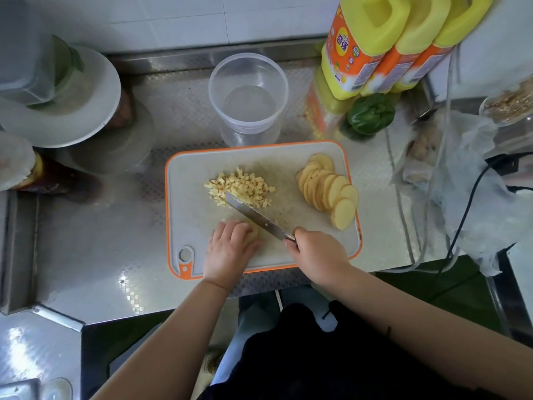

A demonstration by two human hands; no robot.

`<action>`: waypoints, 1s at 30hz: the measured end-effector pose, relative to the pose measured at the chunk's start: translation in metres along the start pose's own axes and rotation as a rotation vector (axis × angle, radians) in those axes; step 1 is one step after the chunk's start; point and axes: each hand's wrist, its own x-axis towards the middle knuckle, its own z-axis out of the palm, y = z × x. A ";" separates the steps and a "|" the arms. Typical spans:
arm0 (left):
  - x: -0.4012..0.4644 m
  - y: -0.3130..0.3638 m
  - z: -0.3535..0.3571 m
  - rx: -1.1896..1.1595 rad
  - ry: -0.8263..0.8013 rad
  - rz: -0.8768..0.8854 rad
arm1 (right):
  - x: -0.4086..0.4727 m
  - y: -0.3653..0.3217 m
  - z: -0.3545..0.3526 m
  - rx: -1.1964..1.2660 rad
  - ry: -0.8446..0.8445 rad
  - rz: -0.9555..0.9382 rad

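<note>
Right fingers [300,235] round smooth steel knife [256,216]; left fingers [230,230] curled, seemingly on flat potato slices [255,231].

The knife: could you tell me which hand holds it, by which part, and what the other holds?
The right hand grips the knife by its handle; the left hand holds a potato piece from above with curled fingers.

On the steel counter [95,255] lies a grey cutting board [199,168] with an orange rim. The left hand [230,249] presses down on a stack of potato slices [254,232], fingers curled over it. The right hand [317,254] grips a knife [256,216], its blade angled beside a pile of diced potato [239,186]. A fanned row of potato rounds [328,192] sits at the board's right. Behind the board stands a clear plastic container [248,96], and 3 yellow bottles [383,44] with a green pepper [370,112] below them.
</note>
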 end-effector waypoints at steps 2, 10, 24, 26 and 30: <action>0.003 0.001 -0.003 0.005 0.031 -0.019 | 0.002 0.001 0.000 0.011 0.010 0.008; -0.008 0.002 0.001 0.061 0.060 0.053 | -0.004 -0.008 -0.005 -0.102 0.052 -0.085; -0.005 0.003 0.005 -0.079 0.112 -0.015 | 0.007 -0.020 0.007 -0.195 -0.055 -0.087; -0.005 0.003 0.005 -0.081 0.118 -0.005 | 0.011 -0.018 0.003 -0.085 -0.064 -0.061; -0.008 0.000 0.008 -0.050 0.125 0.012 | 0.024 -0.007 -0.006 0.055 -0.163 -0.023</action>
